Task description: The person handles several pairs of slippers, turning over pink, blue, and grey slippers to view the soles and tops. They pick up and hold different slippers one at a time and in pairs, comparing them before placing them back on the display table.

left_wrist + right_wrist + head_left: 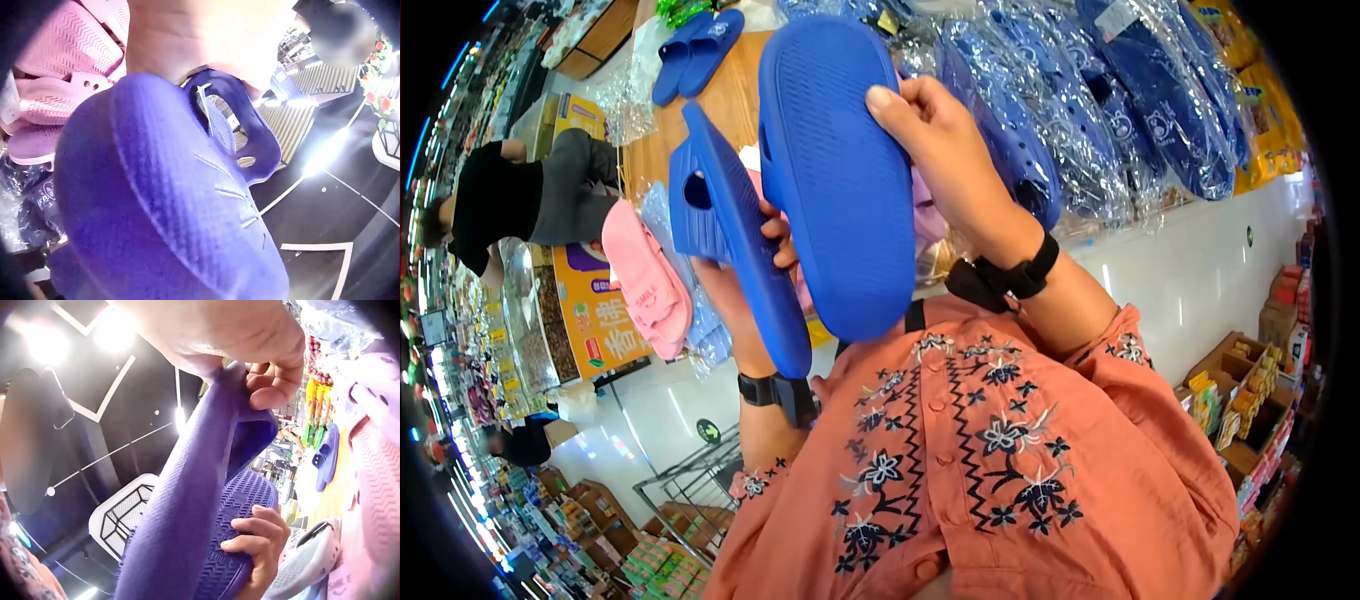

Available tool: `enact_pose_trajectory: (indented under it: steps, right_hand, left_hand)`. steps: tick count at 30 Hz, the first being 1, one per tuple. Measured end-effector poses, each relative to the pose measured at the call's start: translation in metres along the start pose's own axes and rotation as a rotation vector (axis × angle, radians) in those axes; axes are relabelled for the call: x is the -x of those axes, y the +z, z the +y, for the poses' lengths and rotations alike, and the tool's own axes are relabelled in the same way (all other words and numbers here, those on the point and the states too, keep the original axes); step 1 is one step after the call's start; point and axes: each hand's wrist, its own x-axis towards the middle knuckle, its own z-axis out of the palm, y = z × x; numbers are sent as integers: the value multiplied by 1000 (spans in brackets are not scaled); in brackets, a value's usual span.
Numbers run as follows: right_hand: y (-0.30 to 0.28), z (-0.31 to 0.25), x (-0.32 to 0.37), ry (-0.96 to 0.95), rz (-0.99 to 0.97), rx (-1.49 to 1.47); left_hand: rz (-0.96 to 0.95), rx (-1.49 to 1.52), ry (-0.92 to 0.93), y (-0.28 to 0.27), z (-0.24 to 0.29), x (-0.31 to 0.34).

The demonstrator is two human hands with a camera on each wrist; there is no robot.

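Note:
A blue slide slipper (840,190) faces me with its insole, toe strap at its left edge. My right hand (940,135) grips it at the right edge, thumb on the insole. Beside it, my left hand (722,292) holds a second blue slipper (750,250), turned on edge with its slotted strap facing left. In the right wrist view, the left fingers (259,540) lie across that slipper's patterned sole (240,500). The left wrist view shows the left-hand slipper (169,200) close up, strap beyond it.
Another pair of blue slippers (697,55) lies on the wooden table (740,75). Pink slippers (648,280) are at the left, and plastic-wrapped blue footwear (1050,110) fills the right. A person in black (510,195) is at the far left. A wire cart (690,500) stands below.

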Motion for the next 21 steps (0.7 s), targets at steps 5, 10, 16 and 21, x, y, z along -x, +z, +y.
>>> enact_pose_trajectory:
  steps: [5,10,16,21]
  right_hand:
    - [5,-2,-4,-19,5,8]
    - [6,1,-4,-53,-18,40]
    - [10,0,-3,-85,-40,64]
    - [14,8,-5,-113,-23,93]
  left_hand:
    - [210,23,144,12,-12,-4]
    - [-134,49,36,-5,-6,-14]
    - [29,122,136,22,-9,-14]
    - [-36,183,64,7,-4,-8]
